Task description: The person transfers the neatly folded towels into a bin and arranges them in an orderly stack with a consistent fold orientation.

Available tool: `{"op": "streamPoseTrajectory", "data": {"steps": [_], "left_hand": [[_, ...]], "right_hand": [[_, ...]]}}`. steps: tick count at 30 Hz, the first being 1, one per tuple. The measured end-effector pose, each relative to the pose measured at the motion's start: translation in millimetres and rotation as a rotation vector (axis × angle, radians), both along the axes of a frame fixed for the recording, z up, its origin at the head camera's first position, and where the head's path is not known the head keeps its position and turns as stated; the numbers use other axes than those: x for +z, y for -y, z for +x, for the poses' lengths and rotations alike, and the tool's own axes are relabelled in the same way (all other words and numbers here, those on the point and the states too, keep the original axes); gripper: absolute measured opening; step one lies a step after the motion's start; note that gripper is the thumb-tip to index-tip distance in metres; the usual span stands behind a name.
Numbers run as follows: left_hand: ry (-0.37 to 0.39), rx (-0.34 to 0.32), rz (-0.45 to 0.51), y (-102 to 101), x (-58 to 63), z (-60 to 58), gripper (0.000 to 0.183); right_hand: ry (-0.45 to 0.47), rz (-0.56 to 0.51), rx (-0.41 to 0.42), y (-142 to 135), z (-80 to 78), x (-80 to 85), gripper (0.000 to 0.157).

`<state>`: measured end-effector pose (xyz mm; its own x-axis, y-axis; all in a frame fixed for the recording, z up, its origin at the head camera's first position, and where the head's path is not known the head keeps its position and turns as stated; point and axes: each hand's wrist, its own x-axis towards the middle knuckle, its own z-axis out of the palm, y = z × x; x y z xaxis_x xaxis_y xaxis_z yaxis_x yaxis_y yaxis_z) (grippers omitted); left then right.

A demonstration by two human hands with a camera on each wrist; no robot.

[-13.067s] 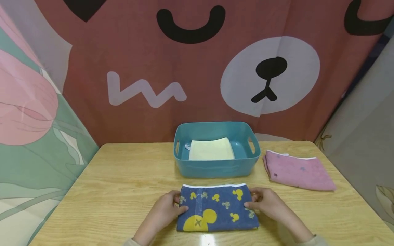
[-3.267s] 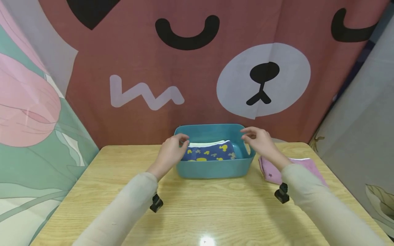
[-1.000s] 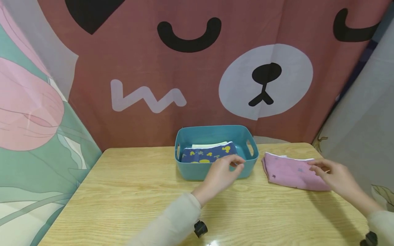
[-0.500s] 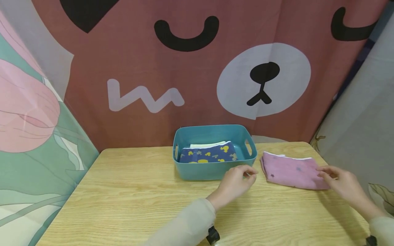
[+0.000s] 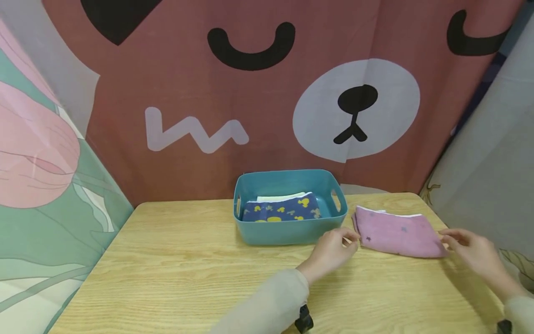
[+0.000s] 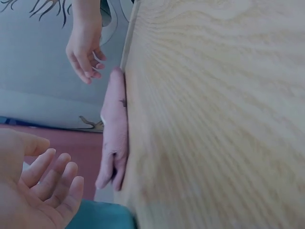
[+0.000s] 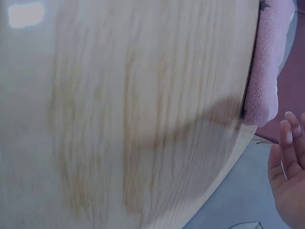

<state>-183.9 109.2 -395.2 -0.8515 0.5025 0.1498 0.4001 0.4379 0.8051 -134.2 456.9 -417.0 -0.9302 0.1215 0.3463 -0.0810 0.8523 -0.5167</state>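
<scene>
A folded pink towel (image 5: 398,234) with small stars and a white edge lies on the table at the right. My left hand (image 5: 331,253) hovers by its left front corner, holding nothing; the left wrist view shows the fingers loosely bent and apart from the towel (image 6: 114,124). At the towel's right end is my right hand (image 5: 477,253), its fingers relaxed; in the right wrist view a gap shows between the right hand (image 7: 290,176) and the towel (image 7: 267,71). A folded navy towel (image 5: 283,208) with yellow figures lies over a pale yellow one (image 5: 275,198) in the teal basket (image 5: 292,232).
The basket stands at the back middle of the wooden table (image 5: 179,264), left of the pink towel. Behind the table hangs a bear-print curtain (image 5: 187,171), with a grey curtain (image 5: 492,176) on the right side.
The navy towel went from the table front into the basket, and both hands left it. They moved right to the pink towel's two ends. In the last half second the left hand edged closer.
</scene>
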Motion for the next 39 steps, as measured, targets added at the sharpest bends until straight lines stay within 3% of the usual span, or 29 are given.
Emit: {"op": "streamPoseTrajectory", "data": {"steps": [10,19,24,33,39], "left_hand": [[0.084,0.101,-0.012,-29,-18.4,-6.2,0.024],[-0.063,0.112,-0.124,-48,-23.5,-13.8,0.032],[-0.082,0.114,-0.147,-56,-23.8,-16.9,0.011],[0.050,0.219,-0.144,-69,-25.9,-20.3,0.036],[0.167,0.253,-0.082,-71,-24.9,-25.4,0.048]], "right_hand": [[0.080,-0.100,-0.131,-3,-1.1,1.1,0.040],[0.149,-0.141,-0.194,-6,-12.7,6.5,0.042],[0.144,-0.156,-0.196,-8,-15.9,4.8,0.042],[0.211,-0.242,-0.173,-11,-22.0,-2.6,0.051],[0.274,-0.241,-0.226,-6,-28.5,-4.1,0.057]]}}
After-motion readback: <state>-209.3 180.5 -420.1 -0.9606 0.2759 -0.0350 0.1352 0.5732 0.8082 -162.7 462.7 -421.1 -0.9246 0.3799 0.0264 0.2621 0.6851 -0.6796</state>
